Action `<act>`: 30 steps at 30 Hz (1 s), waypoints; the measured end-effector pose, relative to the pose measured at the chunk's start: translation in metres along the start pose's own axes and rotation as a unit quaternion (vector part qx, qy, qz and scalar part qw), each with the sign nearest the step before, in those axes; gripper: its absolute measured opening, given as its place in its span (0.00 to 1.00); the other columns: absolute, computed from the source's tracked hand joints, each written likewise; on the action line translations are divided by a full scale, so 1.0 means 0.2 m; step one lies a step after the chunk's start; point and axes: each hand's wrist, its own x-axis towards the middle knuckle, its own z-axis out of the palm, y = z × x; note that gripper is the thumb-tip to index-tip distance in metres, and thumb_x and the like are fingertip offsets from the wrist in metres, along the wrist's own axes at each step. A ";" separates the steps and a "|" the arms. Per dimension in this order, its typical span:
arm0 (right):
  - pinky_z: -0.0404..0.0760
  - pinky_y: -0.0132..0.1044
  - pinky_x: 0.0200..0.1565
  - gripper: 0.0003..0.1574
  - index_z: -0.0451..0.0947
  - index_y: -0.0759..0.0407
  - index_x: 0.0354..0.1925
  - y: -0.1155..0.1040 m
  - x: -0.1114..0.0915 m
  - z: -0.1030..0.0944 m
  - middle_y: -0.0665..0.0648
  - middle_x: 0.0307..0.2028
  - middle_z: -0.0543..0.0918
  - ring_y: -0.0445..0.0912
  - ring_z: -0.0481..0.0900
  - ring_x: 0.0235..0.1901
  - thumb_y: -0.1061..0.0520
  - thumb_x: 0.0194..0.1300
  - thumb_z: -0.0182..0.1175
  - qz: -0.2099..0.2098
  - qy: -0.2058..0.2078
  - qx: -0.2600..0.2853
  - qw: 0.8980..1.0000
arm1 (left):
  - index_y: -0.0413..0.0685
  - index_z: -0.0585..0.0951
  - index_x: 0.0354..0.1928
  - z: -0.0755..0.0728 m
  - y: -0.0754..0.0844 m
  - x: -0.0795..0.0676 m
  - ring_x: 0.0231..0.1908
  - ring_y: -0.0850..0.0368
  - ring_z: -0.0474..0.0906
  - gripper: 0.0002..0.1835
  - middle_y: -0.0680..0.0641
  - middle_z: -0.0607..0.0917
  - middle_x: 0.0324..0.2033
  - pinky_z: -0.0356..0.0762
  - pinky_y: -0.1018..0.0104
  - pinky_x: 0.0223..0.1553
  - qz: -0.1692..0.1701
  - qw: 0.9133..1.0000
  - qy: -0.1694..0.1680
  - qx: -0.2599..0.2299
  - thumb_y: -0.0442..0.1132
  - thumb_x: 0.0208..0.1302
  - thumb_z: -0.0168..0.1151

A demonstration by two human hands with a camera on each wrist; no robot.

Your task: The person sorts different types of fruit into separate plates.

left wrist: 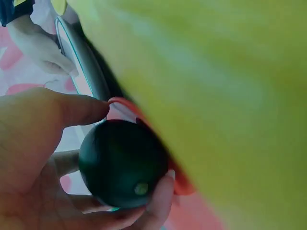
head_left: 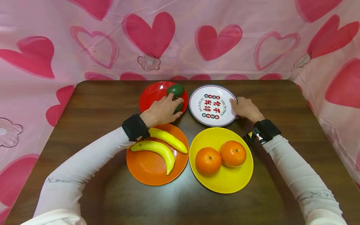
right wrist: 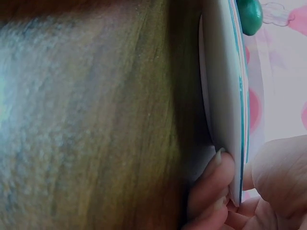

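Observation:
My left hand [head_left: 162,111] reaches over the red plate [head_left: 149,95] and holds a dark green avocado [left wrist: 120,163], its thumb and fingers curved around the fruit. Beyond those fingers, another avocado [head_left: 175,90] lies on the same plate. My right hand [head_left: 247,109] pinches the right rim of a white plate [head_left: 197,107] printed with red characters. The right wrist view shows its fingers [right wrist: 211,184] under the rim and the thumb on the upper side. Most of the held avocado is hidden by my left hand in the head view.
Nearer me, an orange plate [head_left: 149,175] bears yellow bananas [head_left: 157,150], partly under my left wrist. Right of it, a yellow plate [head_left: 225,184] carries two oranges [head_left: 208,161]. All plates stand close together on the brown wooden table [head_left: 107,200], before a pink heart-patterned cloth [head_left: 185,37].

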 end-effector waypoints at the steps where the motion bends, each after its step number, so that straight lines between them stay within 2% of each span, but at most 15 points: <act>1: 0.75 0.43 0.36 0.40 0.63 0.70 0.57 0.00 0.00 0.00 0.65 0.34 0.73 0.54 0.74 0.31 0.35 0.74 0.35 0.000 0.002 -0.001 1.000 | 0.55 0.66 0.70 0.00 0.00 0.00 0.45 0.43 0.72 0.31 0.36 0.70 0.56 0.80 0.47 0.42 0.003 1.000 -0.004 -0.003 0.54 0.67 0.56; 8: 0.76 0.44 0.40 0.41 0.62 0.68 0.59 -0.01 -0.01 0.00 0.64 0.37 0.73 0.55 0.74 0.33 0.33 0.73 0.34 0.001 0.009 -0.007 1.000 | 0.52 0.68 0.68 -0.01 -0.02 0.03 0.45 0.42 0.72 0.30 0.36 0.71 0.53 0.77 0.49 0.50 0.032 0.999 -0.033 -0.028 0.52 0.67 0.57; 13: 0.75 0.44 0.41 0.42 0.62 0.68 0.59 0.00 0.00 0.01 0.64 0.37 0.73 0.55 0.74 0.34 0.33 0.73 0.34 0.003 0.008 -0.011 1.000 | 0.50 0.69 0.68 -0.07 0.00 0.04 0.43 0.46 0.73 0.31 0.37 0.73 0.51 0.77 0.55 0.49 0.064 0.997 -0.016 -0.026 0.53 0.66 0.59; 18: 0.75 0.44 0.41 0.41 0.62 0.68 0.58 0.01 0.00 0.01 0.65 0.37 0.72 0.55 0.73 0.35 0.33 0.73 0.33 0.010 0.005 -0.021 1.000 | 0.49 0.68 0.70 -0.15 0.10 0.08 0.44 0.50 0.71 0.33 0.39 0.73 0.53 0.76 0.61 0.46 0.094 0.995 0.009 -0.009 0.55 0.67 0.57; 23: 0.74 0.45 0.41 0.41 0.61 0.68 0.57 0.02 -0.01 0.01 0.65 0.37 0.72 0.56 0.73 0.35 0.33 0.73 0.33 0.021 0.001 -0.027 0.999 | 0.51 0.66 0.71 -0.22 0.24 0.16 0.43 0.52 0.71 0.35 0.40 0.72 0.53 0.76 0.62 0.45 0.110 0.994 0.010 0.011 0.58 0.67 0.55; 27: 0.73 0.46 0.41 0.40 0.62 0.69 0.56 0.01 0.00 0.01 0.65 0.37 0.71 0.56 0.73 0.35 0.34 0.74 0.34 0.019 -0.002 -0.027 0.999 | 0.54 0.66 0.72 -0.23 0.33 0.24 0.45 0.51 0.72 0.35 0.40 0.72 0.55 0.77 0.58 0.49 0.114 0.993 0.007 0.006 0.60 0.66 0.54; 30: 0.72 0.46 0.41 0.39 0.62 0.69 0.55 0.01 0.00 0.02 0.66 0.37 0.71 0.57 0.73 0.35 0.35 0.74 0.34 0.012 -0.002 -0.031 0.999 | 0.55 0.66 0.72 -0.21 0.38 0.30 0.47 0.50 0.73 0.35 0.40 0.72 0.58 0.76 0.57 0.53 0.126 0.992 0.006 0.004 0.60 0.66 0.54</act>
